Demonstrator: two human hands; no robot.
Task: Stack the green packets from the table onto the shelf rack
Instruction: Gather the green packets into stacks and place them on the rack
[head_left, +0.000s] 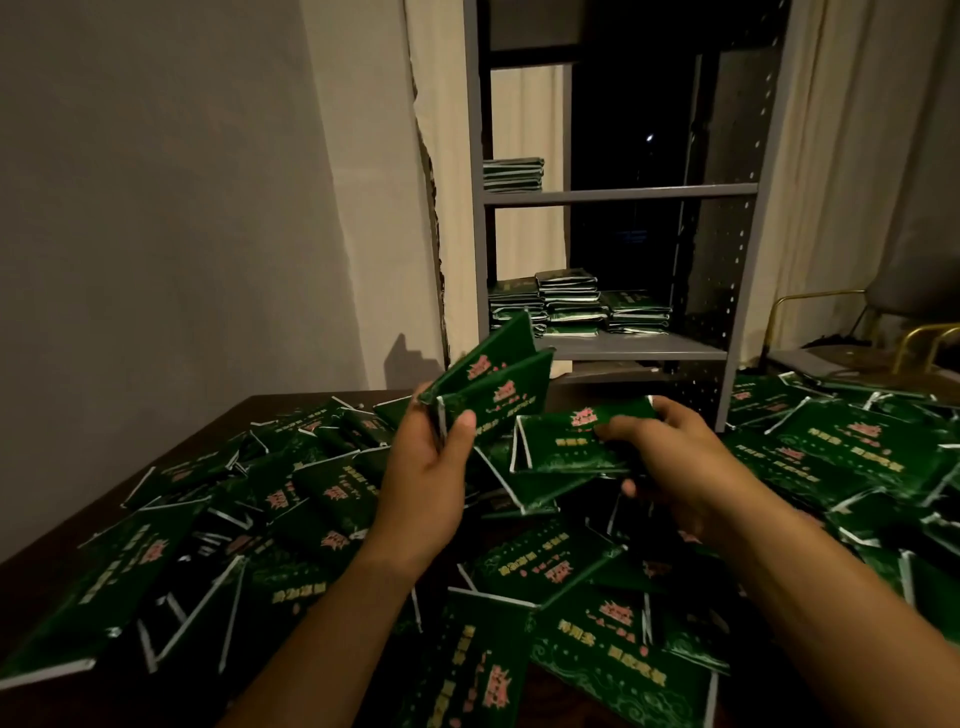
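Observation:
Several green packets (322, 509) with pink and yellow print lie heaped over the dark table (249, 410). My left hand (426, 478) grips two packets (498, 379) fanned upward above the heap. My right hand (680, 462) pinches one more packet (566, 441), held flat just right of the left hand. Behind the table stands the grey shelf rack (623, 195). Its lower shelf carries three stacks of packets (571, 304), and a small stack (513, 174) sits at the left of the upper shelf.
A white wall and a curtain (431, 156) border the rack on the left. At the right, a chair with a brass-coloured frame (841, 322) stands beside the table. A dark window shows through the rack.

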